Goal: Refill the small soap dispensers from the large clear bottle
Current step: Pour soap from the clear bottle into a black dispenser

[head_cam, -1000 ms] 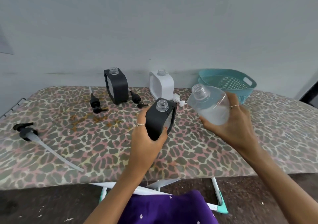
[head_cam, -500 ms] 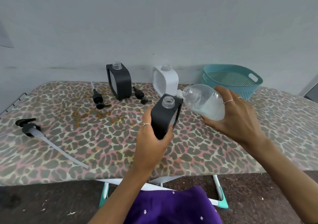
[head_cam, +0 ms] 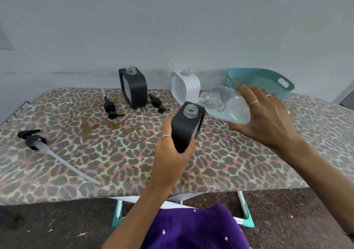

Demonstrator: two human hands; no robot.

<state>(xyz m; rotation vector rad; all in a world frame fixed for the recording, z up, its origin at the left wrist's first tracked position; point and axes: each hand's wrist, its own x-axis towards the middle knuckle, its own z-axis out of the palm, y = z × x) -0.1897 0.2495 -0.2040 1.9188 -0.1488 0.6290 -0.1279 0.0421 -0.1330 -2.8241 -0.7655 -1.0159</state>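
**Head view: clear bottle tipped toward a black dispenser's open neck**

Head camera looks down on a leopard-print padded tabletop (head_cam: pixel 115 153). At centre, the left hand (head_cam: pixel 170 160) grips the lower body of a small black rectangular plastic soap dispenser (head_cam: pixel 186 128), lifted and tilted, with its clear threaded neck uncapped and facing up. At about 2 o'clock from it, the right hand (head_cam: pixel 268 122) curls its fingers round the large clear plastic bottle (head_cam: pixel 226 105), which lies almost on its side. The bottle's open mouth points toward 9 o'clock and sits just beside and slightly above the dispenser's neck; whether they touch cannot be told. Pale liquid pools along the bottle's lower side.

Toward 12 o'clock, by the wall, a second black rectangular dispenser (head_cam: pixel 134 88) and a white rectangular dispenser (head_cam: pixel 184 88) stand upright, both uncapped. Two small black pump heads lie on the cloth: one (head_cam: pixel 110 108) at the second black dispenser's 8 o'clock, the other (head_cam: pixel 158 103) at its 4 o'clock. A large black pump head with a long grey dip tube (head_cam: pixel 57 153) lies far out at 9 o'clock. A teal perforated plastic basket (head_cam: pixel 260 82) sits at 1 o'clock, behind the right hand.
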